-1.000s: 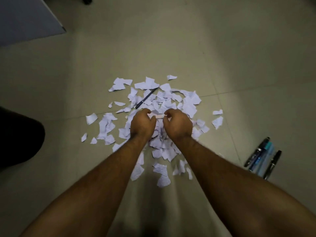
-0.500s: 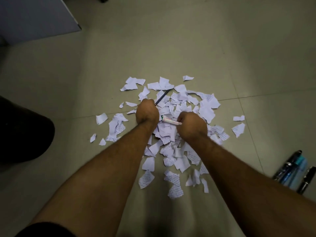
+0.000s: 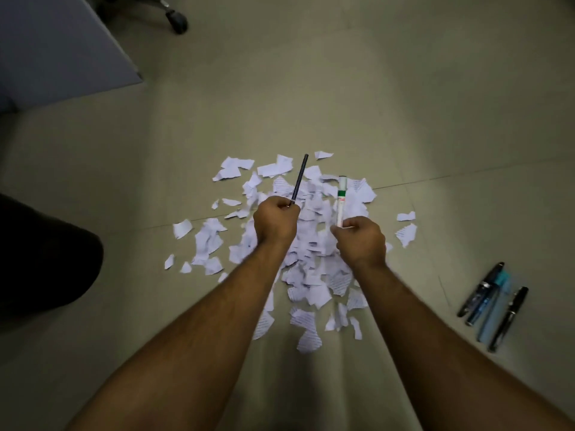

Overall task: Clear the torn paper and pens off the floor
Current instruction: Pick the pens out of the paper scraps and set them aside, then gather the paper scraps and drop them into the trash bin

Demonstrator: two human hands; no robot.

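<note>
A heap of torn paper scraps point(image 3: 314, 259) with printed lines lies on the tiled floor in the middle of the view. My left hand point(image 3: 275, 220) is raised over the heap and grips the lower end of a thin black pen point(image 3: 299, 178), which points up and away. My right hand point(image 3: 361, 241) holds a white marker with a green band point(image 3: 341, 200) by its lower end, upright above the scraps. Both arms reach in from the bottom edge and cover part of the heap.
Several pens point(image 3: 491, 306) lie side by side on the floor at the right. A grey panel point(image 3: 56, 48) stands at the top left, with a chair castor point(image 3: 177, 21) beside it. A dark shape point(image 3: 40, 259) sits at the left edge.
My left hand took the black pen out of the scraps and lifted it. My right hand raised the white marker upright. Both hands moved apart, and the view shifted.
</note>
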